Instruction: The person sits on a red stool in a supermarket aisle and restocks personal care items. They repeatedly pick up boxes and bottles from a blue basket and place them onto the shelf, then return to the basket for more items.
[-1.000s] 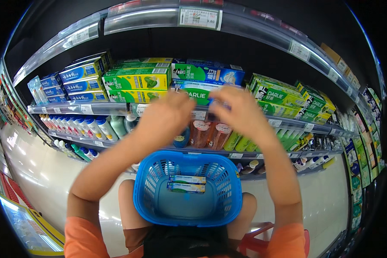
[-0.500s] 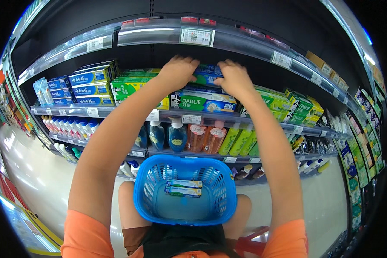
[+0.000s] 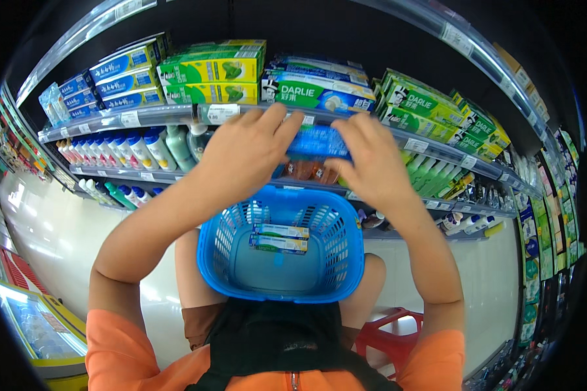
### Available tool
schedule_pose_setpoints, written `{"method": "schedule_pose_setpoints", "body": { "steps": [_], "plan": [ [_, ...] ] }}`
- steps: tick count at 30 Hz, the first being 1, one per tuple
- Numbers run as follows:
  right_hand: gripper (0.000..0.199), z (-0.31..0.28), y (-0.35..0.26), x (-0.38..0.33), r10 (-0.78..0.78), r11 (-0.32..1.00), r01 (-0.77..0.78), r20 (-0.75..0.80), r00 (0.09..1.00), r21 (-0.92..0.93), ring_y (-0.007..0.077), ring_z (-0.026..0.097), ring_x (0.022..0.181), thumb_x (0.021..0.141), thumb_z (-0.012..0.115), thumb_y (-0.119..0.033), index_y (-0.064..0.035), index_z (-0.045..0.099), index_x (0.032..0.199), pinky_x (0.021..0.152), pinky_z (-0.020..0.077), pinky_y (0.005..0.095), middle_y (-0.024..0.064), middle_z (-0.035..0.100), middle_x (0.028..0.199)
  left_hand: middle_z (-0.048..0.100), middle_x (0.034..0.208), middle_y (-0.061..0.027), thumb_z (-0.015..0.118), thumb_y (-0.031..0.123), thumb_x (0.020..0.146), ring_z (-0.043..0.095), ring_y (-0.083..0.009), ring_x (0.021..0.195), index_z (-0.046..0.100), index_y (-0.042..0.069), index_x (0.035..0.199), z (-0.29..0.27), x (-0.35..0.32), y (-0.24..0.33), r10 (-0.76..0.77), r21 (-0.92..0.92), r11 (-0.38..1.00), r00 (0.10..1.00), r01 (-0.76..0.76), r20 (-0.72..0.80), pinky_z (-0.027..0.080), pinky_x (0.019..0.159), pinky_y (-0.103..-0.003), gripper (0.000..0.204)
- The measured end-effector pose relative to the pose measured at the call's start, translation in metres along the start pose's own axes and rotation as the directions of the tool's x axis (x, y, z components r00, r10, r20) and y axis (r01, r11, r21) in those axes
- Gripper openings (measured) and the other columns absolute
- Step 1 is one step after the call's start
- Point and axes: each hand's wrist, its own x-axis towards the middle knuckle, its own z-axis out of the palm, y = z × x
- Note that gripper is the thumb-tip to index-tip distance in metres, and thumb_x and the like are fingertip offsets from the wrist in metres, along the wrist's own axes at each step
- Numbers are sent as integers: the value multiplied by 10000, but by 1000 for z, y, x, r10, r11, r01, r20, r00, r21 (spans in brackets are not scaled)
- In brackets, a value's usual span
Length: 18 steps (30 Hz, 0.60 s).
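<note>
Both hands (image 3: 310, 159) hold a box (image 3: 317, 141) above the basket (image 3: 277, 274), shelves (image 3: 176, 114) behind, two boxes (image 3: 279, 237) inside it.

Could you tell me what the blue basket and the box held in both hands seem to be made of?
Blue basket: likely moulded plastic, its slotted walls evenly coloured with a soft sheen. Blue box, between left hand and right hand: probably glossy printed cardboard, flat-faced and straight-edged.
</note>
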Motion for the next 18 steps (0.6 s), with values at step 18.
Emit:
{"method": "schedule_pose_setpoints", "body": {
  "steps": [18],
  "plan": [
    [259,322,-3,-169,100,994,-49,645,757,-96,332,646,985,830,643,-153,-28,585,1049,733,586,422,153,658,996,607,1096,-115,609,165,865,599,-303,1080,555,83,1168,330,-173,24,-48,8,999,822,53,567,583,781,-423,318]
  ]
}}
